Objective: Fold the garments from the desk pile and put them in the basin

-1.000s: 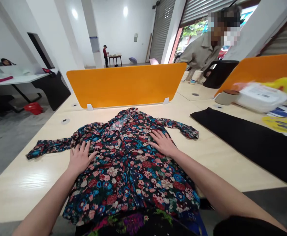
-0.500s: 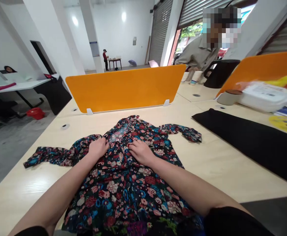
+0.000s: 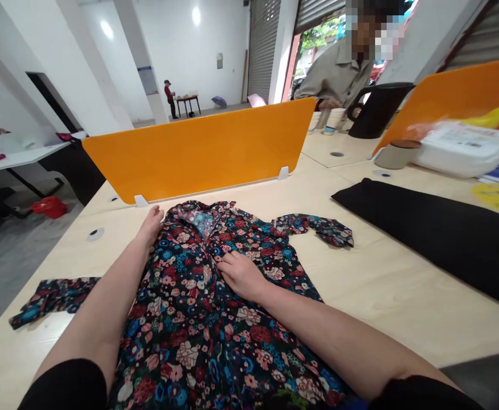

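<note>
A dark floral shirt [image 3: 189, 307] lies spread on the table, collar away from me and sleeves out to both sides. At its left shoulder, beside the collar, my left hand [image 3: 150, 225] is closed on the edge of the fabric; its fingertips are partly hidden. My right hand [image 3: 241, 275] rests on the upper front near the button line, fingers curled and pinching the cloth there. My left forearm covers part of the left sleeve [image 3: 57, 296]. The right sleeve [image 3: 318, 225] lies bent on the tabletop.
An orange divider [image 3: 202, 148] stands behind the shirt. Folded black cloth [image 3: 429, 233] lies to the right on the table [image 3: 352, 302]. Beyond it are a lidded grey container [image 3: 397, 156], a white plastic box [image 3: 463, 148], a dark pitcher [image 3: 377, 111] and paper cups [image 3: 335, 121]. A person stands behind these.
My left hand has moved up and outward from the shirt's chest to its left shoulder, spreading that side. My right hand stays on the front. The view has shifted slightly.
</note>
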`<action>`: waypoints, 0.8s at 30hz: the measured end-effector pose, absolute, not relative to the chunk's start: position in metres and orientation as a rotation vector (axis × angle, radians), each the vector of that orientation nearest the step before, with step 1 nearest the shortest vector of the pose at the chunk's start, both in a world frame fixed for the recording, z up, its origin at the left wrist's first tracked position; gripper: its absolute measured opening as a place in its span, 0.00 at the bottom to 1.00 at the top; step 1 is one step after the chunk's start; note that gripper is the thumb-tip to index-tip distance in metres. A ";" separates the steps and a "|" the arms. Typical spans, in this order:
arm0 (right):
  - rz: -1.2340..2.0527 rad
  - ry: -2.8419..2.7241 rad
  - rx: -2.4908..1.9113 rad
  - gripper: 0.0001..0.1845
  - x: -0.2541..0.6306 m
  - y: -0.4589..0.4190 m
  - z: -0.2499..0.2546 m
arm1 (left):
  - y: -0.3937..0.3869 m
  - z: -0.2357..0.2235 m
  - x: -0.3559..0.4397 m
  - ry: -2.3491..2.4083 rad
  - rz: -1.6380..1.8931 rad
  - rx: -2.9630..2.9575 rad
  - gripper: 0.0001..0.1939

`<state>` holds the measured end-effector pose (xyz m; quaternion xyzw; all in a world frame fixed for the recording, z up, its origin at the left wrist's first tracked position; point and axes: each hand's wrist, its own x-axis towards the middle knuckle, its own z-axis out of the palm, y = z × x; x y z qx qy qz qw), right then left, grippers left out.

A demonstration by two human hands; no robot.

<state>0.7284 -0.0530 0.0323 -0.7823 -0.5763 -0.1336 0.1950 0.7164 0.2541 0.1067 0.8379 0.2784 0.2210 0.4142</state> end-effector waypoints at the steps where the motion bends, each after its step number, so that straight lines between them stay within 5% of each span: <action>1: -0.370 -1.612 -2.192 0.10 0.728 -0.053 0.032 | 0.251 0.098 0.716 0.733 0.579 2.131 0.25; 11: -0.279 -1.581 -2.140 0.08 0.732 -0.054 0.031 | 0.262 0.042 0.655 0.792 0.239 3.055 0.34; 19: -0.227 -1.488 -2.121 0.11 0.730 -0.053 0.030 | 0.254 0.050 0.659 0.652 0.394 3.089 0.30; 24: 0.109 -1.281 -2.208 0.12 0.768 -0.037 0.049 | 0.232 0.042 0.690 0.472 0.352 3.051 0.26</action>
